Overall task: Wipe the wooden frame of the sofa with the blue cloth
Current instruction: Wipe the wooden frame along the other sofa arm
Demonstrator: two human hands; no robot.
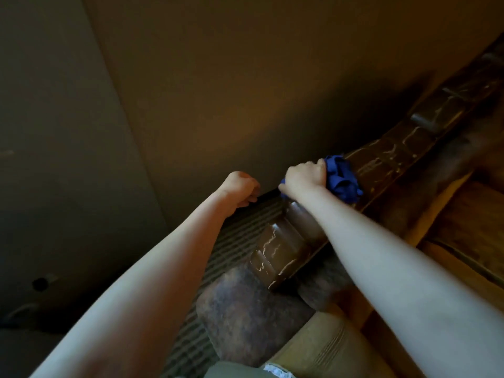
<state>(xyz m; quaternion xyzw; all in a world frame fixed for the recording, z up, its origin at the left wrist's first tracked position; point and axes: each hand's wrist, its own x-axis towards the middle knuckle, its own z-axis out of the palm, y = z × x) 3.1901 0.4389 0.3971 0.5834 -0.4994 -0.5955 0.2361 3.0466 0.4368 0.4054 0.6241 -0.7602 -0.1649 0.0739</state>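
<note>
The sofa's dark glossy wooden frame [387, 156] runs from the lower middle up to the upper right, carved and scuffed. My right hand [304, 177] grips the bunched blue cloth [342, 178] and holds it against the top of the frame. My left hand [240, 188] is to its left, fingers curled over the dark back edge of the sofa [268, 192] beside the wall. Both forearms reach in from the bottom of the view.
A plain wall [218, 91] stands close behind the frame, meeting another wall at a corner on the left. Striped fabric [234, 241] covers the sofa back, a mottled brown padded arm [245, 309] sits below, and tan cushions [469, 222] lie to the right.
</note>
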